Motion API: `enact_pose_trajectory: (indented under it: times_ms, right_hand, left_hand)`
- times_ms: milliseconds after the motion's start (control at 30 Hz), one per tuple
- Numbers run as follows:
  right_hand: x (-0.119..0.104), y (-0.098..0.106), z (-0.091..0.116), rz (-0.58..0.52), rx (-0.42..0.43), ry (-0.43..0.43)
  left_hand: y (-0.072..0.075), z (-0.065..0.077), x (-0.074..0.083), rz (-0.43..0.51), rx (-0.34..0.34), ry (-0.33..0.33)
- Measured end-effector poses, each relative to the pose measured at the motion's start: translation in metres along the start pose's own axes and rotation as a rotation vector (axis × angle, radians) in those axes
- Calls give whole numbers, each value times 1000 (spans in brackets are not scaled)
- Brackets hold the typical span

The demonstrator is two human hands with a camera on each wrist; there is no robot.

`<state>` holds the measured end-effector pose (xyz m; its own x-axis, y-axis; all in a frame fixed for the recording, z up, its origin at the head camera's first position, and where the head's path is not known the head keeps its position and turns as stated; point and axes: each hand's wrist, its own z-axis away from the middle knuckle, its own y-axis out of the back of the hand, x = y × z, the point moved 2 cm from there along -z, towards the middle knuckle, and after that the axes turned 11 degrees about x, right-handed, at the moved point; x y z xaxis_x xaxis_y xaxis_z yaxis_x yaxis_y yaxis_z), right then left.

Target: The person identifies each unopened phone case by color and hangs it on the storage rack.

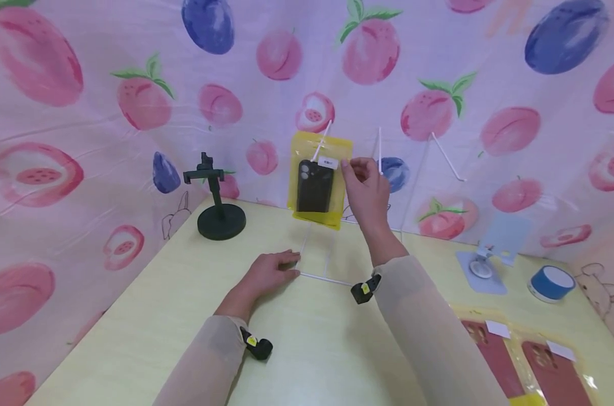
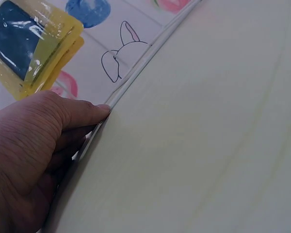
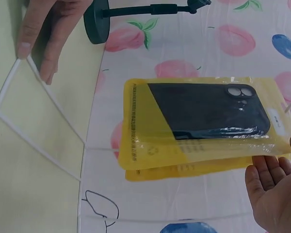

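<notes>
A yellow-edged clear bag [image 1: 302, 148] with a black phone case [image 1: 314, 189] inside hangs on a left hook [image 1: 325, 135] of a white wire rack [image 1: 329, 279]. My right hand [image 1: 368, 192] pinches the bag's right edge near the top. In the right wrist view, the right hand's fingers [image 3: 269, 179] lie behind the front bag, and a second yellow bag [image 3: 184, 172] shows behind it. My left hand [image 1: 271, 273] is low at the rack's front left corner, its thumb and fingers gripping the base wire [image 2: 131, 80].
Two more hooks [image 1: 380, 149] stick out to the right. A black phone stand [image 1: 220, 220] stands at the back left. Toward the right are a pale folding stand [image 1: 482, 273], a blue round device [image 1: 551, 283] and bagged red phone cases [image 1: 495, 355]. A fruit-print sheet [image 1: 266, 101] lines the wall.
</notes>
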<state>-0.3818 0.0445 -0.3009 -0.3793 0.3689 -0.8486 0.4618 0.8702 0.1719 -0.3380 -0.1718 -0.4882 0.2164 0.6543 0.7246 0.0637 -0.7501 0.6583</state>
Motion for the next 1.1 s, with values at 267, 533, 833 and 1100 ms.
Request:
enact_pose_trajectory:
  times_ms: [267,533,833,1100]
  right_hand:
    - [13,20,0,-57,-13,-37]
    - [36,50,8,-49,-42,-106]
    - [67,108,17,-199,11,-111]
    - [107,194,46,-87,-87,-193]
  left_hand:
    - [-1,-2,1,-10,-1,0]
    - [-3,0,0,-7,10,-7]
    - [-2,-2,2,2,25,-2]
    - [-5,1,0,6,20,13]
